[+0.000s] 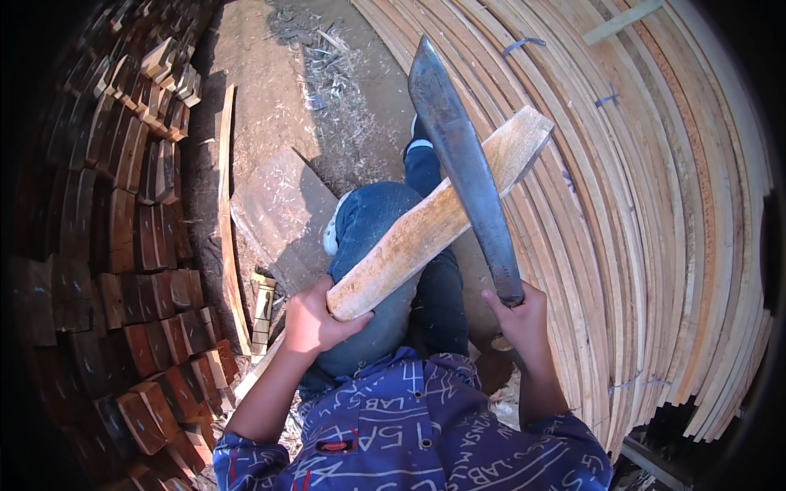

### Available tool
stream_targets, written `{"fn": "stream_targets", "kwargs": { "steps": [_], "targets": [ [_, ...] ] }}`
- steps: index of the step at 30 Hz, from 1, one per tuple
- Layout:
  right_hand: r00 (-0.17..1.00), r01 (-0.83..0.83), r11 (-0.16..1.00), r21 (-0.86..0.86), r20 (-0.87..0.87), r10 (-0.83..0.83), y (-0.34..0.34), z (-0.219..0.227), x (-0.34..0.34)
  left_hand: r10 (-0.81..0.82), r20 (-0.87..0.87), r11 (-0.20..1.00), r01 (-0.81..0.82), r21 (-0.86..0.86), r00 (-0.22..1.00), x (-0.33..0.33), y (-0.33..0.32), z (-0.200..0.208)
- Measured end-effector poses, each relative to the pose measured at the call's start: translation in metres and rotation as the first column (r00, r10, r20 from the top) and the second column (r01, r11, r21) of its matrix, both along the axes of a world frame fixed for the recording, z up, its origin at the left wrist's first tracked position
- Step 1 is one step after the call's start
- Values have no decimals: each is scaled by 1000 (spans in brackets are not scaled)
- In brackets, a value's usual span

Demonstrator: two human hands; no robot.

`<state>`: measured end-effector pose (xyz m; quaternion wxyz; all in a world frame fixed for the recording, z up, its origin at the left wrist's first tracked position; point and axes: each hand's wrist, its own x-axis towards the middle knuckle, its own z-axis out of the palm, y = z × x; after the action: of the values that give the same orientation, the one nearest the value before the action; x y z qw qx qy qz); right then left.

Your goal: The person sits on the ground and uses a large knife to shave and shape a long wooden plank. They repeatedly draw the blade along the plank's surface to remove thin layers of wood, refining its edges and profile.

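At your far left, dark reddish-brown timber pieces (123, 221) rise in stacked rows, their cut ends facing the path. Just beside them, a long, narrow wooden strip (226, 204) lies on the bare ground (254, 49), which is scattered with pale shavings. Next comes a flat, dusty board (282, 217), lying on the ground partly in sunlight and partly in shadow, near your bent leg in blue jeans (378, 214).

Your left hand (313, 322) is closed around the lower end of a pale wooden piece (401, 241), thumb along its near side. The piece slants up and to the right, above your legs, its rounded lower end in your grip and its squarer far end well out to the right. Below it, your blue shirt (385, 425) with its white pattern fills the lower edge.

A broad, dark metal blade (458, 139) crosses in front of the wooden piece, tip pointing up and away from you; you cannot tell whether the two touch. Your right hand (521, 317) is wrapped around the blade's handle end, thumb beside the metal; the grip itself is mostly hidden. Farther right, long pale planks (647, 221) lie side by side in a large stack, with bluish ties (524, 44) among them.
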<state>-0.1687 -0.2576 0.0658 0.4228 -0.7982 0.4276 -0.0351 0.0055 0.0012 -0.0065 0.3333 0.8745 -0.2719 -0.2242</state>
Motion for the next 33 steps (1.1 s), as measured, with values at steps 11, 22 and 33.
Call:
{"fn": "stream_targets", "kwargs": {
  "steps": [11, 22, 33],
  "targets": [
    [994, -89, 995, 48, 74, 85, 10, -18, -4, 5, -31, 1000, -5, 4, 1000, 3, -4, 3],
    [991, 106, 994, -14, 87, -104, 0, 0, 19, -6, 10, 1000, 6, -12, 1000, 2, -3, -1],
    [980, 141, 961, 238, 107, -170, -5, -2, 20, 6, -4, 999, -6, -35, 1000, 1, -2, -3]
  ]
}}
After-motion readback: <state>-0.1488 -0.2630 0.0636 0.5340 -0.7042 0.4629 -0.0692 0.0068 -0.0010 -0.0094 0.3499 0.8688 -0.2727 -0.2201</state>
